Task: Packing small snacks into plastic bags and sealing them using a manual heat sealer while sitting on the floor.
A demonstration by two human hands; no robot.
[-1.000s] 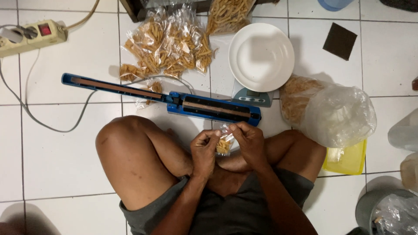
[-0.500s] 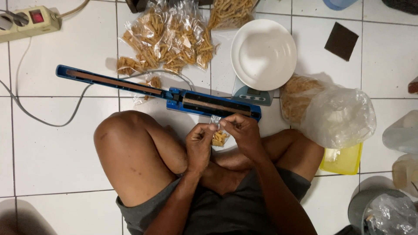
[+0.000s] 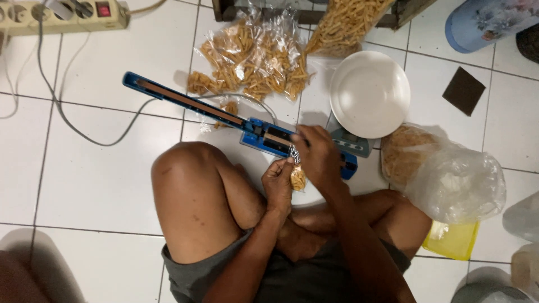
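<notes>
Both hands pinch a small clear snack bag point(image 3: 297, 177) at the blue heat sealer point(image 3: 264, 136): left hand point(image 3: 278, 182) at its 9 o'clock edge, right hand point(image 3: 318, 154) gripping the 12 o'clock top.

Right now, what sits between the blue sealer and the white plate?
In the head view, a grey digital scale lies between the blue sealer and white plate; the plate rests on it.

Small clear snack bag point(image 3: 297, 177) between hands; sealed packets point(image 3: 252, 59) beyond.
</notes>
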